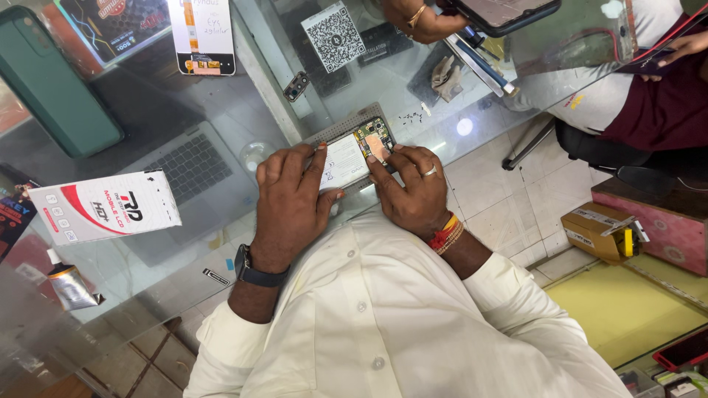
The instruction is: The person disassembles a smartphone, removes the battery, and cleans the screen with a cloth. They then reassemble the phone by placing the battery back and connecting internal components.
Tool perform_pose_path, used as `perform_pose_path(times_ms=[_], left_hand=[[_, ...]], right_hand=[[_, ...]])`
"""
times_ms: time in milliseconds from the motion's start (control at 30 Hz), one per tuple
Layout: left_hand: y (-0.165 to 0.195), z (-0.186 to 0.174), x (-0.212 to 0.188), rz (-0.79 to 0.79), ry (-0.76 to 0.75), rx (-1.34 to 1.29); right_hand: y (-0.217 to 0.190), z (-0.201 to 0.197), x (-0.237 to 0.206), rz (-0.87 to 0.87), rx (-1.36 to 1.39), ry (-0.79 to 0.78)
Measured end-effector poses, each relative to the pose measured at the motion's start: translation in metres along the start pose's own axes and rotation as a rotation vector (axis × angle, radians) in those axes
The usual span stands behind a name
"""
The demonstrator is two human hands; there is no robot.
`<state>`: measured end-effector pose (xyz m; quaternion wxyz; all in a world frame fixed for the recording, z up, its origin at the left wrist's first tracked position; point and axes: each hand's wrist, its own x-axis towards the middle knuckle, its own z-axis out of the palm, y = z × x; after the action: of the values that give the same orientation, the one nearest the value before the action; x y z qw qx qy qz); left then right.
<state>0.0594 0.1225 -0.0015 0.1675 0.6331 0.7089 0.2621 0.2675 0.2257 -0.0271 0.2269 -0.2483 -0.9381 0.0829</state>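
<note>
Head view, looking down on a glass table (221, 110). An opened phone (355, 153) lies flat on a grey work mat (335, 131) near the table's front edge; its back is off, with a white battery panel and a circuit board exposed. Left hand (291, 203) sits just left of the opened phone, fingers (313, 163) curled over that end and pressing it, thumb against the near edge: grasping the phone. A dark wristwatch (254, 271) is on that wrist. Right hand (411, 190) sits just right of the phone, fingers bent onto the board end, fingertips touching it; a ring and red-and-yellow wrist threads (446, 234) show. Whether this hand grips or only presses, cannot tell. Well left of the phone lies a white and red parts box (103, 206); left of that and nearer, a small glue tube (70, 284). A green phone case (51, 85) lies far up-left of the phone. Beyond the phone, another person's hand (413, 18) holds a dark phone (501, 11); blue-handled tools (483, 66) lie there.
</note>
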Motion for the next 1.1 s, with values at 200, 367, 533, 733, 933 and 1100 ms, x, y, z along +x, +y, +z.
perform_pose_path(times_ms=[200, 367, 533, 733, 933, 1100], left_hand=[[0.001, 0.0, 0.0, 0.002, -0.001, 0.011], [0.0, -0.002, -0.002, -0.001, -0.006, 0.012], [0.0, -0.002, -0.002, 0.006, 0.0, 0.013], [0.0, -0.002, -0.002, 0.017, -0.006, 0.023], [0.0, -0.003, -0.002, 0.003, -0.02, 0.035], [0.001, -0.004, -0.002, 0.001, -0.018, 0.032]], right_hand=[[-0.003, -0.004, 0.003, 0.015, 0.009, -0.02], [-0.007, -0.006, 0.005, 0.045, 0.023, -0.044], [-0.009, -0.008, 0.006, 0.047, 0.031, -0.05], [-0.01, -0.008, 0.007, 0.047, 0.03, -0.043], [-0.01, -0.011, 0.01, 0.034, 0.02, -0.058], [-0.011, -0.014, 0.012, 0.039, 0.032, -0.069]])
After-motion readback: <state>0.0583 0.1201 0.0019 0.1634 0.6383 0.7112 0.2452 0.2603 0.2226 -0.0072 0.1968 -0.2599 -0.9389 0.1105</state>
